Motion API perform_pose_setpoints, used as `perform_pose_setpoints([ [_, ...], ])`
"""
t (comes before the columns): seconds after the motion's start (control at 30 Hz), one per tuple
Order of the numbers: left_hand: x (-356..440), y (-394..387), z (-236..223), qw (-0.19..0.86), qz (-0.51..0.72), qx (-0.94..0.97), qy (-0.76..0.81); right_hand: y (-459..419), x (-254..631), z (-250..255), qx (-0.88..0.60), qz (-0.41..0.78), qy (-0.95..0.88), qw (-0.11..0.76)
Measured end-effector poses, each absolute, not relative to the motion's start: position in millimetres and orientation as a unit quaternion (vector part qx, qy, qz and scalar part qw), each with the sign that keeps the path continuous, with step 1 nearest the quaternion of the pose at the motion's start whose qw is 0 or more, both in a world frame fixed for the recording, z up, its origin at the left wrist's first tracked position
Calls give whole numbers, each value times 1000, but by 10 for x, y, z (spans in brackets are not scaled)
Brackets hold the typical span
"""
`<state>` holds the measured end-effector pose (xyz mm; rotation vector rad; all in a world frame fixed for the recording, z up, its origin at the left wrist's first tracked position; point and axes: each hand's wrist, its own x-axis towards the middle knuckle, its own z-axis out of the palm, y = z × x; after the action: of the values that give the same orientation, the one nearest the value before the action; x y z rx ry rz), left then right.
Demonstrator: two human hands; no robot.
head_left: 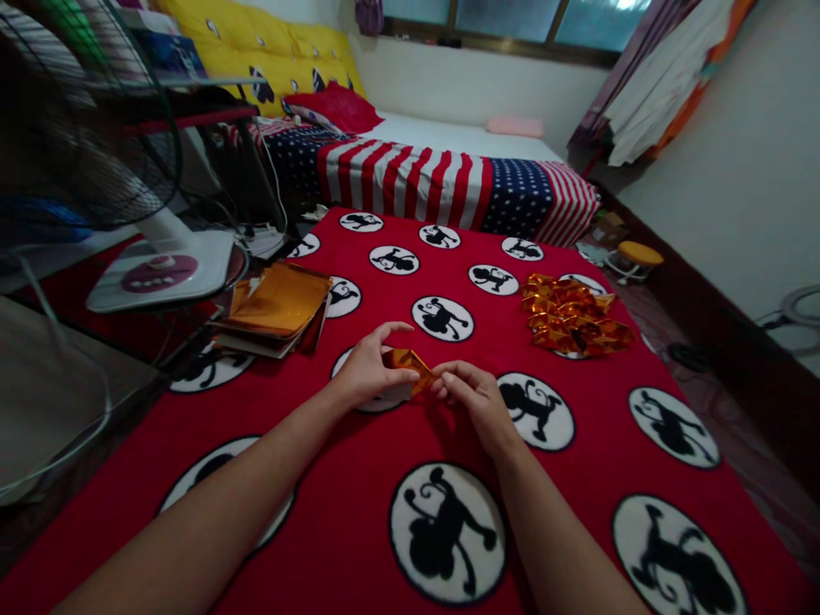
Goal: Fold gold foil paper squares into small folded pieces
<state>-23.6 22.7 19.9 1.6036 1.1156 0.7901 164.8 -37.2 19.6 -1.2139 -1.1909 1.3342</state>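
A small folded piece of shiny gold foil paper (413, 362) is held between my two hands, just above the red cloth. My left hand (373, 369) grips its left side, with the thumb on the near face and the index finger stretched out past the top. At its right end, the fingertips of my right hand (471, 393) pinch a corner. To the left lies a stack of flat gold foil sheets (278, 303). On the right sits a pile of folded gold foil pieces (570, 316).
The red cloth (346, 547) with white monkey circles covers the surface under my hands. A fan on a white base (211, 256) stands at left. Beyond is a bed with a striped, starred cover (410, 179). A small yellow-topped stool (641, 253) is at right.
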Motion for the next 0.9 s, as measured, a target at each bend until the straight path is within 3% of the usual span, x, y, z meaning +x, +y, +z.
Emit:
perform_pose_setpoints([
  [0.33, -158, 159, 255, 473, 335, 684, 442, -396, 1541, 115, -542, 433, -563, 449],
  [0.47, -193, 185, 278, 584, 330, 623, 402, -390, 1589, 132, -537, 481, -495, 486],
  [0.63, -352, 277, 282, 767, 315, 405, 385, -376, 1657, 125, -521, 507, -432, 534],
  [0.73, -407, 300, 253, 784, 316, 353, 401, -366, 1673, 99, -517, 504, -421, 549],
  [0.9, -392, 262, 195, 752, 303, 429, 399, -361, 1676, 69, -518, 500, -425, 548],
])
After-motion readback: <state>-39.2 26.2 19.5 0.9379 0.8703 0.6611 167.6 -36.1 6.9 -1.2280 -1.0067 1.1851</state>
